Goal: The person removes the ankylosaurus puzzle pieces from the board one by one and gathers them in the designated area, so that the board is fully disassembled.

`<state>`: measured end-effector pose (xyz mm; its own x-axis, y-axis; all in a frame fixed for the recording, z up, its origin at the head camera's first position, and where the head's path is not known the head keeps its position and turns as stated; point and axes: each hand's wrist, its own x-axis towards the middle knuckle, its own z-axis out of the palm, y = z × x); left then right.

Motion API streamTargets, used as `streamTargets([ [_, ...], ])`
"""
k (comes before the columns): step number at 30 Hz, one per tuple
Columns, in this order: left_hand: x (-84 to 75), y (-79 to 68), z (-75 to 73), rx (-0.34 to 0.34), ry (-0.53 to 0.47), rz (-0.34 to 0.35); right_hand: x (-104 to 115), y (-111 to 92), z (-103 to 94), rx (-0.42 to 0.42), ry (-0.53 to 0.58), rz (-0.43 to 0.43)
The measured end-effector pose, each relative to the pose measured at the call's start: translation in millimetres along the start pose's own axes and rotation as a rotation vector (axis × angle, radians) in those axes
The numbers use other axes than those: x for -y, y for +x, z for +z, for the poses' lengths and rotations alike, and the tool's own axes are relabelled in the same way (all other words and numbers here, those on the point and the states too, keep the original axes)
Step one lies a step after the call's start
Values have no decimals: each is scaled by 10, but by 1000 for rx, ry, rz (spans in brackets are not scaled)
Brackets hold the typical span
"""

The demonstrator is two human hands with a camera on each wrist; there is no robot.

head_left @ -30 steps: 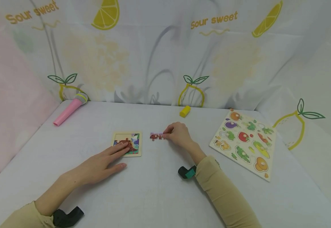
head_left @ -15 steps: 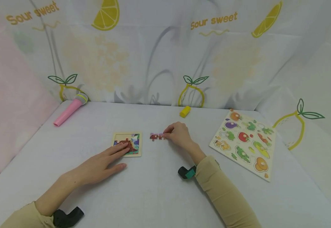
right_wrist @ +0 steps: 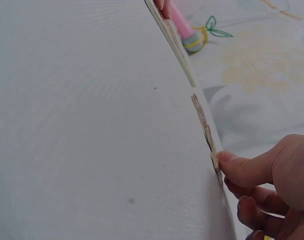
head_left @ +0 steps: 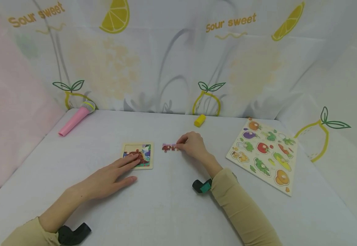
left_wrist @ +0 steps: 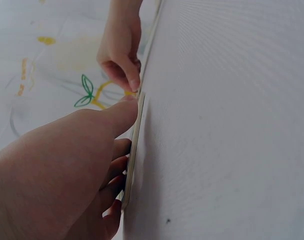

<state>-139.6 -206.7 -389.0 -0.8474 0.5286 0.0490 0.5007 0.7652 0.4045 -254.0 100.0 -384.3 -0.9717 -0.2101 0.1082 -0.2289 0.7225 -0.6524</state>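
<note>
My left hand (head_left: 112,175) rests with its fingers extended on a small square jigsaw puzzle in a pale wooden tray (head_left: 152,160). A brown animal shows in the puzzle, partly covered by my fingers; the tray's upper left part looks bare. To the right of the tray lies a short row of joined jigsaw pieces (head_left: 167,147), brown and purple. My right hand (head_left: 194,145) pinches the row's right end between thumb and fingers, hiding that end. In the right wrist view, the jigsaw pieces (right_wrist: 207,131) appear edge-on, flat by the table, with the thumb against them.
A pink toy microphone (head_left: 77,119) lies at the back left. Near the back edge is a yellow block (head_left: 200,120). On the right lies a vegetable puzzle board (head_left: 270,184). Black wrist mounts (head_left: 74,235) sit at both cuffs. Lemon-printed cloth hangs behind the white table.
</note>
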Motion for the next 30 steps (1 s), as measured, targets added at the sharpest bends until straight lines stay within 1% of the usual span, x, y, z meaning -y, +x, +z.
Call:
streamTargets([
  [5,4,-5,-6,1,-7,-1,-3,4,6,6,3,-13],
  [8,5,-9,-13,-2,-4,0,-10,14,9,-7,19,-37],
  [10,8,-10,-12,-8,-2,2,-4,18,4,-26,37,-66],
  [13,16,-4,5,-11,-5,7,33,18,-15,-78,62,-120],
  [15,23,7,23,-7,-12,9,82,18,-26,-107,70,-148],
  [17,28,10,33,0,-17,8,166,28,-30,-118,80,-161],
  [21,36,10,45,5,-23,-2,402,79,13,-71,92,-150],
  [24,36,3,46,2,-24,-6,571,127,98,-2,84,-131],
  [28,19,-16,21,1,-21,-4,708,165,251,99,13,-136],
  [30,11,-27,-3,-3,-18,-8,748,178,318,130,-29,-149],
])
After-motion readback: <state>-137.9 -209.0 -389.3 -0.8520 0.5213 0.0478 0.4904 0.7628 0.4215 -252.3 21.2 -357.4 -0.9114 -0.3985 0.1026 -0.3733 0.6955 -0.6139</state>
